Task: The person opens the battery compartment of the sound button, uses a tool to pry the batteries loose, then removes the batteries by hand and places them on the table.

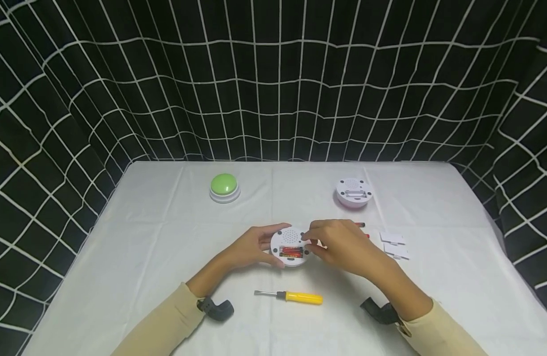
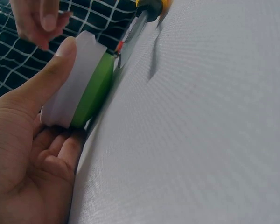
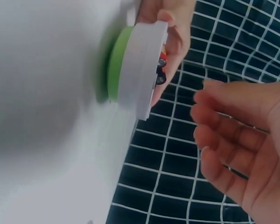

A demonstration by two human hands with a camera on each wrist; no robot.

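My left hand [image 1: 251,249] grips a round white push-button device [image 1: 291,235] by its rim, thumb on the near side and fingers at the far side. It lies bottom up on the table, its green dome [image 2: 94,88] facing down. Red batteries [image 1: 291,252] sit side by side in its uncovered battery compartment. Just above the device's right edge hovers my right hand [image 1: 344,247], its fingers loosely bent. In the right wrist view a gap shows between those fingertips and the device, and nothing is between them.
A yellow-handled screwdriver [image 1: 302,297] lies in front of the device. Loose batteries [image 1: 360,224] are partly hidden behind my right hand, with small white covers [image 1: 394,247] to their right. Farther back are an upright green button [image 1: 224,184] and another upturned device [image 1: 354,191] with a bare battery slot.
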